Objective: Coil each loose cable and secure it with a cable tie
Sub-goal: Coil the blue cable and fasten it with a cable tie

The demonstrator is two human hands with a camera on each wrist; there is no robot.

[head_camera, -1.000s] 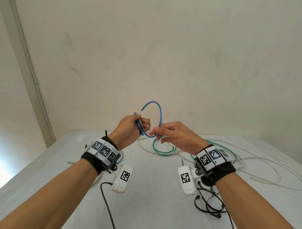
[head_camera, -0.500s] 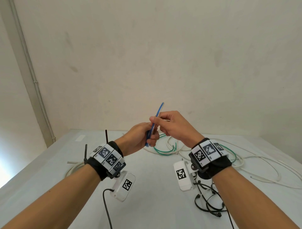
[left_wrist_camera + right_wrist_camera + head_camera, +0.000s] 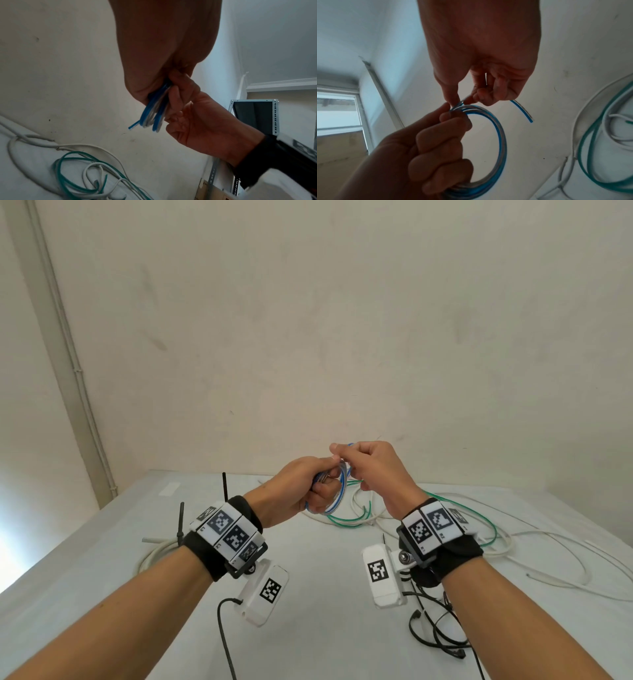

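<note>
Both hands are raised above the desk (image 3: 308, 594), close together and touching at the fingertips. The left hand (image 3: 298, 491) has its fingers curled tightly round a blue-and-white cable (image 3: 500, 136) that is wound into a small coil of several turns; the bundled strands run through the fist and stick out below it in the left wrist view (image 3: 154, 115). The right hand (image 3: 373, 470) pinches the same cable at the top of the coil between thumb and forefinger, its other fingers curled in, and a short free end (image 3: 522, 112) of the cable pokes out past those fingers (it hangs clear of the loop).

Beyond the hands, lying on the desk, is a loose green cable (image 3: 346, 522) tangled with loose white cables (image 3: 507, 546) that spread out toward the right. Near the left wrist lies a coiled white cable (image 3: 154, 556), with black cable ties (image 3: 180, 522) standing up beside it. Under the right wrist there is a bundle of thin black cable (image 3: 435, 635). A pale wall rises behind the desk.
</note>
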